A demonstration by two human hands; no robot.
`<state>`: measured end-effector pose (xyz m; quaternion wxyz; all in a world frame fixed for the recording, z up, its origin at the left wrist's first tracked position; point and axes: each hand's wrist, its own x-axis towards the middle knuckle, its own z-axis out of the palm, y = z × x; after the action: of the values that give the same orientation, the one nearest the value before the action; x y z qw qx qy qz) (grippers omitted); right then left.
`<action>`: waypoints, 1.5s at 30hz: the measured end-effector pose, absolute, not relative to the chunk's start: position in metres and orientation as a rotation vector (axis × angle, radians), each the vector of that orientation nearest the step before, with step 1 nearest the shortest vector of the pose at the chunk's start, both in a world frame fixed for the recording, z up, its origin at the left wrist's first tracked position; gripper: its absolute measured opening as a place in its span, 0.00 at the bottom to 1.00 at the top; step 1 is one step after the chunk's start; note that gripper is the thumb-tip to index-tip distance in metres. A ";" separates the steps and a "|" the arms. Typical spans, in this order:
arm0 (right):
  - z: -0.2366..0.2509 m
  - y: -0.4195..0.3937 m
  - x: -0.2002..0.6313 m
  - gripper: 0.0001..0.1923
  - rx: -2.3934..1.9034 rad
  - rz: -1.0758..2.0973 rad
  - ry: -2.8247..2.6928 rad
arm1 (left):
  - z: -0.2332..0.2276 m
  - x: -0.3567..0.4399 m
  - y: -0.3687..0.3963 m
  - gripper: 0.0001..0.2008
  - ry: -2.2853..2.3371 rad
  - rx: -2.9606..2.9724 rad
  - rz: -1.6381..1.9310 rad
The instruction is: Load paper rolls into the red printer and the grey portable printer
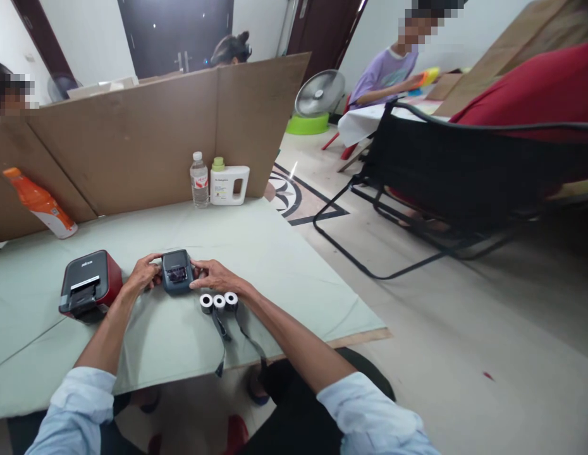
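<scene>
A small dark-grey label printer (177, 272) with a window in its top is on the pale green table, between my two hands. My left hand (145, 273) grips its left side, fingers curled against the edge. On the opposite side, my right hand (213, 276) holds the printer with thumb and fingers closed on it. Just below my right hand stand three small rolls (219, 301) with white ends, dark strips trailing from them toward the near edge. To the left of my left hand sits a larger black and red printer (91, 284).
A cardboard partition (147, 139) closes off the table's far side. Before it stand an orange bottle (42, 203), a clear water bottle (199, 180) and a white jug (230, 185). A black folding chair (446, 164) and a fan (320, 93) are to the right; other people sit beyond.
</scene>
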<state>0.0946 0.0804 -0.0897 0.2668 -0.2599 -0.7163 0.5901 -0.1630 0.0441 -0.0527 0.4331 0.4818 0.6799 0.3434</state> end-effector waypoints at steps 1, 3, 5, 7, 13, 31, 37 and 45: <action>-0.090 0.081 0.094 0.33 -0.705 1.590 -1.935 | -0.052 -0.163 0.044 0.35 1.697 1.200 0.855; -0.092 0.081 0.093 0.33 -0.714 1.582 -1.931 | -0.052 -0.162 0.043 0.35 1.698 1.199 0.854; -0.093 0.081 0.092 0.33 -0.723 1.579 -1.921 | -0.052 -0.162 0.040 0.34 1.699 1.199 0.861; -0.094 0.081 0.092 0.32 -0.730 1.588 -1.914 | -0.052 -0.162 0.039 0.34 1.697 1.194 0.868; -0.094 0.081 0.092 0.33 -0.710 1.599 -1.908 | -0.051 -0.162 0.041 0.34 1.702 1.182 0.857; -0.101 0.082 0.091 0.33 -0.701 1.596 -1.918 | -0.055 -0.166 0.041 0.35 1.656 1.235 0.877; -0.100 0.082 0.092 0.35 -0.680 1.630 -1.902 | -0.053 -0.176 0.034 0.33 1.513 1.385 0.980; -0.101 0.080 0.093 0.33 -0.705 1.627 -1.901 | -0.053 -0.181 0.035 0.34 1.353 1.591 0.886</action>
<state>0.0932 0.0804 -0.1011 0.2677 -0.2613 -0.7045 0.6031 -0.1805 0.0345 -0.0533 0.4227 0.6355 0.5405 0.3539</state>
